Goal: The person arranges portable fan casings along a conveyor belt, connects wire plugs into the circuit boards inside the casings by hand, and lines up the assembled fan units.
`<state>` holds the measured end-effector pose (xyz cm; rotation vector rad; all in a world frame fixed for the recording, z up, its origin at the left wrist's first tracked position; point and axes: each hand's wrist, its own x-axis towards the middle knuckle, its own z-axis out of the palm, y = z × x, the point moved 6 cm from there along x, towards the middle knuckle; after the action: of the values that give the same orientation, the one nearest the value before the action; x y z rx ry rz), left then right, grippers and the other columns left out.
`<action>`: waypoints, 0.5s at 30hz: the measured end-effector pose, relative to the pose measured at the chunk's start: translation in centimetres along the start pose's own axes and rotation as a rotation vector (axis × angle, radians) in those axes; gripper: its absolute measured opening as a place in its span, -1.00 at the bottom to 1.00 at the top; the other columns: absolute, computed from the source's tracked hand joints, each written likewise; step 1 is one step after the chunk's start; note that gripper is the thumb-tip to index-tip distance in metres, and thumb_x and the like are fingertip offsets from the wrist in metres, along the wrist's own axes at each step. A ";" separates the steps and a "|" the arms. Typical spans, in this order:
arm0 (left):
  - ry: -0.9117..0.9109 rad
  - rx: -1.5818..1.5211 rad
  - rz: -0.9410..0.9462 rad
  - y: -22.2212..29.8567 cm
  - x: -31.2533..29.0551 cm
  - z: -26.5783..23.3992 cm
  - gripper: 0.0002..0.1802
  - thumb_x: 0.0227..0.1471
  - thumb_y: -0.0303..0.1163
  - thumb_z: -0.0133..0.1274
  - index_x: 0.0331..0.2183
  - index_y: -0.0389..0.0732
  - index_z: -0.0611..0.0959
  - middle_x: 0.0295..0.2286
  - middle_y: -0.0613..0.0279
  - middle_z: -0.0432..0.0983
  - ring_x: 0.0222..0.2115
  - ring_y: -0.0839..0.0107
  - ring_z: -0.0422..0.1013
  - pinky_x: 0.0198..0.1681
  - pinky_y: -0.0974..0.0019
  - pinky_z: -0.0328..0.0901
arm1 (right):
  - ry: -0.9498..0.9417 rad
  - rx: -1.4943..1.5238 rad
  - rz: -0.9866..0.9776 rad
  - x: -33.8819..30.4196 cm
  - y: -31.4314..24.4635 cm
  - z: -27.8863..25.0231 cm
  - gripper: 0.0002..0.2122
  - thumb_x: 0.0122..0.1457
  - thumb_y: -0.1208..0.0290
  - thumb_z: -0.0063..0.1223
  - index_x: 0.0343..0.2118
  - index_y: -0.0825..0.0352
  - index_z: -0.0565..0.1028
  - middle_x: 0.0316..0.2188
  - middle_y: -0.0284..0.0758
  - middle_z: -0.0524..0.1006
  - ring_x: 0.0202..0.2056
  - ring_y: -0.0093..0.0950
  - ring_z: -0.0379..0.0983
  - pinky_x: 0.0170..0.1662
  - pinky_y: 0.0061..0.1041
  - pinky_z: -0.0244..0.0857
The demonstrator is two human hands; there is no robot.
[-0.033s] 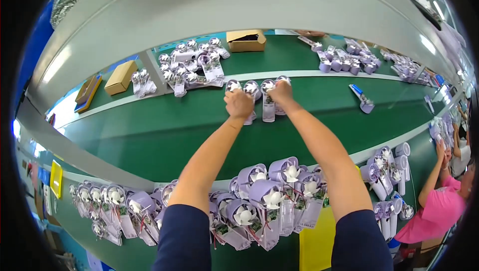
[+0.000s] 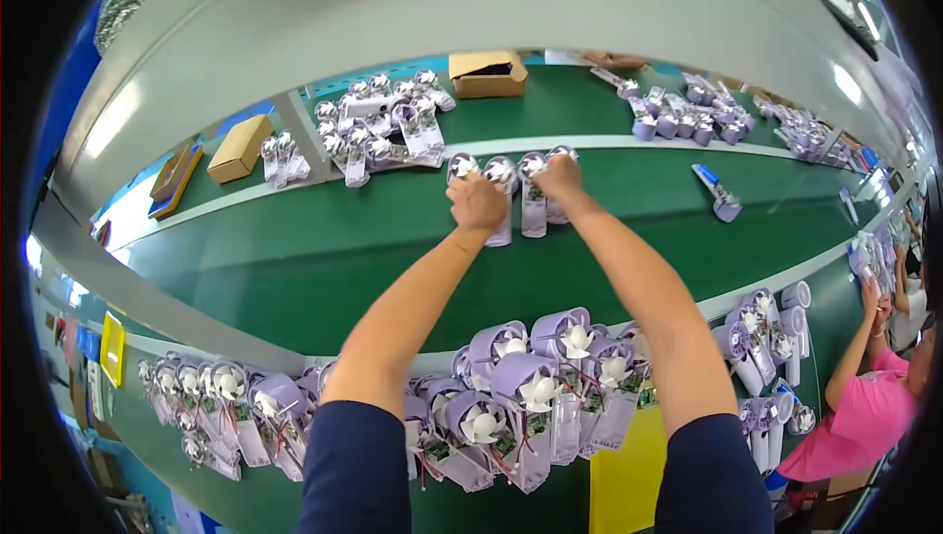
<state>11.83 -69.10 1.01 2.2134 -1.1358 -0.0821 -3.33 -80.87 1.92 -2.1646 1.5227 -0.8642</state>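
Note:
Several half-open lavender fan units with white blades stand side by side on the far part of the green belt (image 2: 393, 269). My left hand (image 2: 478, 203) is closed over the left end of this row, at the leftmost fan unit (image 2: 462, 167) and overlapping the lower part of the fan unit (image 2: 500, 173) beside it. My right hand (image 2: 560, 181) is closed on the rightmost fan unit (image 2: 562, 154), mostly covering it. Between my hands a fan unit (image 2: 532, 205) shows its long, pale handle and circuit board. The fingertips of both hands are hidden.
Many similar fan units (image 2: 526, 382) lie along the near ledge under my forearms, beside a yellow tray (image 2: 629, 470). More units (image 2: 378, 131) and a cardboard box (image 2: 486, 75) occupy the back shelf. One unit (image 2: 722, 200) lies apart at right. A co-worker in pink (image 2: 864, 416) works far right.

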 end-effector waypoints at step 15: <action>-0.190 -0.105 0.094 -1.3 -0.7 1.9 -0.25 0.01 -0.08 0.37 0.05 -0.29 0.37 0.08 -0.18 0.28 0.09 -0.21 0.35 0.07 -0.16 0.38 | 0.208 -0.062 -0.240 -3.2 4.4 -0.2 -0.33 -0.13 0.09 0.42 0.08 0.19 0.42 0.09 -0.16 0.43 0.14 -0.10 0.27 0.18 -0.02 0.21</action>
<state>11.73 -69.03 -1.43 2.0905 -1.3054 -0.3105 -7.29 -79.47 -1.45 -2.4021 1.4152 -1.1664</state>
